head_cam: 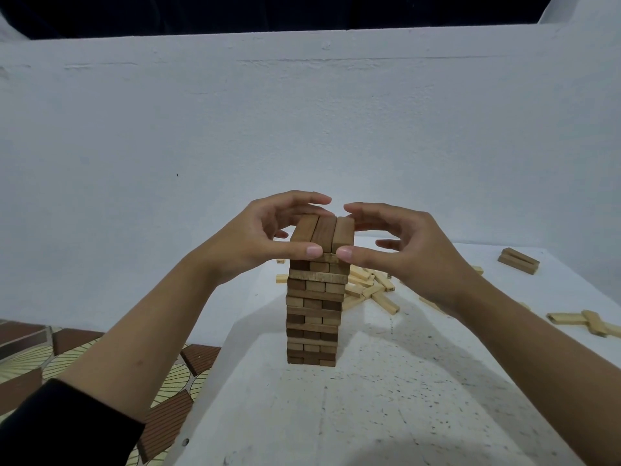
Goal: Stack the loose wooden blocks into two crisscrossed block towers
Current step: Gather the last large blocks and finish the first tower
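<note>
A tall crisscrossed tower of brown wooden blocks (314,317) stands on the white table (386,398). Its top layer (322,234) is three blocks side by side, pointing away from me. My left hand (265,235) cups the left side of that layer, thumb on the near end and fingers over the far end. My right hand (400,245) mirrors it on the right side, thumb tip on the near end of the right block. A pile of loose pale blocks (369,285) lies behind the tower.
More loose pale blocks (586,322) lie at the right edge, and a short stack of brown blocks (519,260) sits at the far right. A white wall (302,129) rises behind the table. Patterned floor tiles (100,358) show beyond the table's left edge.
</note>
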A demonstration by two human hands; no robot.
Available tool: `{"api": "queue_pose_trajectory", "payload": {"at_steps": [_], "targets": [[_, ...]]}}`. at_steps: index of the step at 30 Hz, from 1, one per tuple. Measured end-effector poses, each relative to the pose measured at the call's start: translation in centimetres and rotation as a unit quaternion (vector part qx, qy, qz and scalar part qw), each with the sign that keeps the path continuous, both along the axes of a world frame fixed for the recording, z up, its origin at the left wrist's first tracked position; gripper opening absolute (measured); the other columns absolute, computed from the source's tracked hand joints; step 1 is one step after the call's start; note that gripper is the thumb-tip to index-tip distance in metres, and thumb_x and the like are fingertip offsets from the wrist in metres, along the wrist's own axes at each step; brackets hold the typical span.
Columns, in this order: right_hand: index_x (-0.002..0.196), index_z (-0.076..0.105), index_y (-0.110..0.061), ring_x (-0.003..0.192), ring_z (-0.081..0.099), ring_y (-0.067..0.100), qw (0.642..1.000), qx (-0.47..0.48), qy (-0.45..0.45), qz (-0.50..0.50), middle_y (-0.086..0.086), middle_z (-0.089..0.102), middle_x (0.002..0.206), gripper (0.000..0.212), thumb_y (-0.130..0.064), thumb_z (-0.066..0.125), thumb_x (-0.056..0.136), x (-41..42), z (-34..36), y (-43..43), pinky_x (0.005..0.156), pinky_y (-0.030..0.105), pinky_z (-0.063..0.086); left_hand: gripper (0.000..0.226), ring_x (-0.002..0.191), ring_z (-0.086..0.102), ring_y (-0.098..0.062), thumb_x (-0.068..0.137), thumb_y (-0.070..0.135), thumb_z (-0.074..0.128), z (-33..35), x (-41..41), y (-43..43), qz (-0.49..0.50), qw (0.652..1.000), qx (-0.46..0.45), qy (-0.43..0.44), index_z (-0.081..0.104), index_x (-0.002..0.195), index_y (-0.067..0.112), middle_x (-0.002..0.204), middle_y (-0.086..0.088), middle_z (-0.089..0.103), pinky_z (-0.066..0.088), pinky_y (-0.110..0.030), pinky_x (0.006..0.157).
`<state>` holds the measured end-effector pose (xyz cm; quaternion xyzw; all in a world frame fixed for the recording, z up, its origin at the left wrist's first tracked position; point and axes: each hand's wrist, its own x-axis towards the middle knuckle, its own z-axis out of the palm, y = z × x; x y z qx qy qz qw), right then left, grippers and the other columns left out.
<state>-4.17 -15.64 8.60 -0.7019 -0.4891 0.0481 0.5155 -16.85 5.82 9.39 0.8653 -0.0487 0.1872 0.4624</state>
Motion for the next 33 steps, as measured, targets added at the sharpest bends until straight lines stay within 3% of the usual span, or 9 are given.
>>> {"api": "queue_pose_trajectory", "payload": {"at_steps": [9, 12, 16, 20, 23, 27, 29, 31, 33], "targets": [[0.13, 0.064, -0.037, 0.118, 0.06, -0.001, 1.0, 0.002, 0.001, -0.002, -0.016, 0.07, 0.121, 0.069, -0.057, 0.079, 0.066, -0.1, 0.1, -0.1, 0.103, 0.04, 0.049, 0.066, 0.124, 0.061, -0.022, 0.078, 0.035, 0.079, 0.2, -0.2, -0.1, -0.006, 1.0, -0.003, -0.003, 0.055, 0.139, 0.026, 0.131, 0.003, 0.067, 0.05, -0.057, 0.103], [0.128, 0.066, -0.036, 0.119, 0.061, 0.002, 1.0, 0.024, 0.019, 0.001, -0.015, 0.07, 0.121, 0.063, -0.058, 0.076, 0.07, -0.2, 0.1, -0.1, 0.103, 0.044, 0.05, 0.06, 0.128, 0.059, -0.021, 0.083, 0.036, 0.074, 0.2, -0.2, -0.1, -0.01, 0.999, -0.03, -0.016, 0.057, 0.139, 0.022, 0.132, 0.001, 0.066, 0.056, -0.04, 0.094], [0.125, 0.068, -0.032, 0.119, 0.06, -0.002, 0.998, 0.053, 0.036, 0.0, -0.016, 0.07, 0.122, 0.052, -0.055, 0.066, 0.078, -0.4, 0.1, 0.0, 0.102, 0.031, 0.049, 0.038, 0.128, 0.059, -0.015, 0.099, 0.032, 0.062, 0.5, -0.3, -0.5, 0.016, 0.998, -0.036, -0.047, 0.06, 0.135, 0.021, 0.131, 0.003, 0.067, 0.05, -0.02, 0.095], [0.115, 0.07, -0.03, 0.115, 0.061, -0.002, 0.996, 0.078, 0.045, -0.01, -0.018, 0.071, 0.114, 0.041, -0.052, 0.063, 0.081, -0.6, 0.3, 0.0, 0.094, 0.023, 0.047, 0.034, 0.126, 0.059, -0.01, 0.1, 0.041, 0.051, 1.2, -0.6, -1.4, 0.059, 0.996, -0.019, -0.065, 0.066, 0.128, 0.027, 0.126, 0.01, 0.068, 0.047, -0.037, 0.099], [0.106, 0.071, -0.023, 0.107, 0.064, 0.002, 0.994, 0.1, 0.045, -0.026, -0.014, 0.072, 0.105, 0.023, -0.039, 0.067, 0.089, -0.7, 0.5, 0.0, 0.094, 0.027, 0.05, 0.032, 0.117, 0.061, -0.003, 0.093, 0.044, 0.055, 2.1, -0.6, -2.2, 0.098, 0.99, -0.028, -0.094, 0.07, 0.115, 0.026, 0.117, 0.015, 0.07, 0.044, -0.031, 0.094], [0.097, 0.07, -0.02, 0.1, 0.064, 0.003, 0.989, 0.124, 0.048, -0.058, -0.014, 0.072, 0.097, 0.006, -0.025, 0.068, 0.095, -0.8, 1.1, -0.2, 0.091, 0.03, 0.05, 0.021, 0.111, 0.062, -0.01, 0.096, 0.034, 0.063, 3.4, -1.0, -2.9, 0.136, 0.978, -0.013, -0.157, 0.071, 0.108, 0.018, 0.108, 0.008, 0.071, 0.048, -0.049, 0.102], [0.094, 0.07, -0.02, 0.092, 0.064, 0.0, 0.987, 0.134, 0.051, -0.066, -0.013, 0.071, 0.094, 0.004, -0.024, 0.068, 0.095, -0.9, 1.4, -0.5, 0.082, 0.028, 0.048, 0.015, 0.109, 0.063, -0.013, 0.099, 0.028, 0.064, 4.1, -1.2, -3.4, 0.145, 0.974, 0.004, -0.175, 0.071, 0.106, 0.017, 0.105, 0.007, 0.071, 0.048, -0.055, 0.1], [0.093, 0.07, -0.02, 0.085, 0.062, -0.002, 0.986, 0.139, 0.054, -0.075, -0.011, 0.071, 0.091, 0.005, -0.024, 0.068, 0.095, -1.0, 1.6, -0.9, 0.075, 0.025, 0.044, 0.011, 0.105, 0.063, -0.014, 0.099, 0.028, 0.065, 4.8, -1.2, -4.0, 0.146, 0.972, 0.035, -0.184, 0.071, 0.104, 0.021, 0.103, 0.007, 0.071, 0.051, -0.048, 0.088], [0.093, 0.07, -0.019, 0.083, 0.062, -0.001, 0.986, 0.14, 0.053, -0.08, -0.01, 0.071, 0.089, 0.006, -0.024, 0.067, 0.095, -1.0, 1.7, -1.4, 0.074, 0.025, 0.045, 0.008, 0.101, 0.062, -0.012, 0.098, 0.03, 0.066, 5.2, -1.2, -4.9, 0.145, 0.97, 0.081, -0.18, 0.071, 0.102, 0.026, 0.098, 0.011, 0.069, 0.043, -0.031, 0.084]]}}
